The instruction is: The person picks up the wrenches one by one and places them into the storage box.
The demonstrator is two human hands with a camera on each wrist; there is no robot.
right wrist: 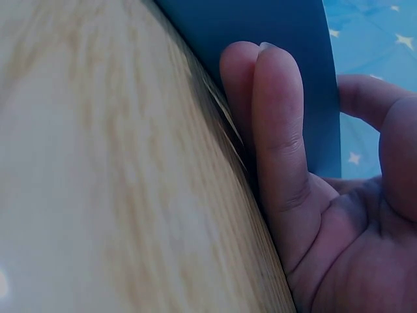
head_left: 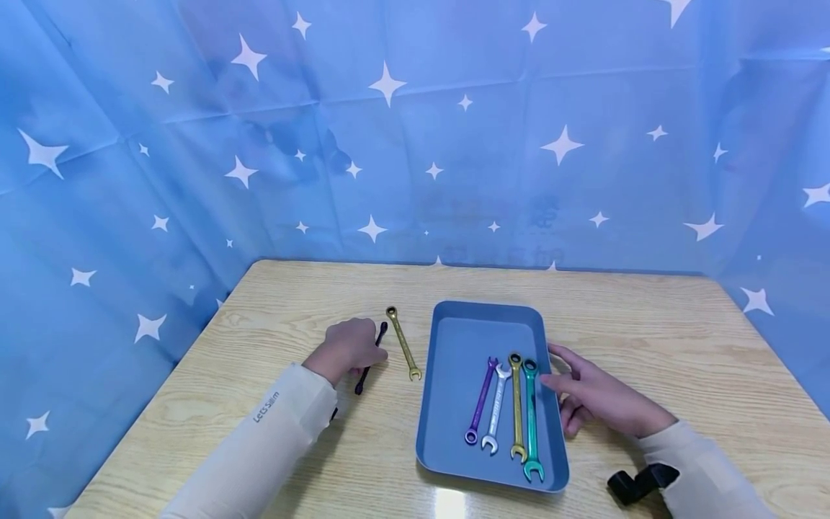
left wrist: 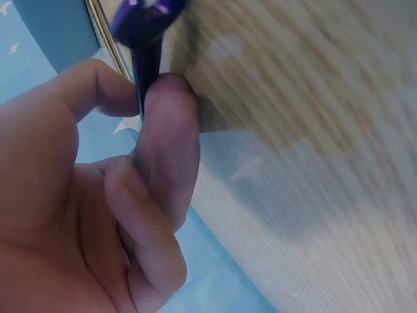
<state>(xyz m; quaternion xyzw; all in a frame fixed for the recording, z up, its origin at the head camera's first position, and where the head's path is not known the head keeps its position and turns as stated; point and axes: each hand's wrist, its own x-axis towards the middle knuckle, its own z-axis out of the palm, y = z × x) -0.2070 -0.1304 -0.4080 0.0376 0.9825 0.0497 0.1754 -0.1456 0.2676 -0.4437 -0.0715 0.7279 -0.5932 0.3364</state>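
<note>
My left hand pinches a dark wrench between thumb and fingers, over the table left of the tray. In the left wrist view its dark purple end sticks out past the fingertips. Just right of that hand lies a gold wrench on the wood. My right hand grips the right wall of a blue-grey tray, thumb over the rim and fingers along the outside. Inside the tray, side by side, are a purple wrench, a silver wrench, another gold wrench and a green wrench.
The tray stands on a light wooden table. Behind and beside the table hangs a blue curtain with white stars. A black strap mount sits at the right wrist, close over the tabletop.
</note>
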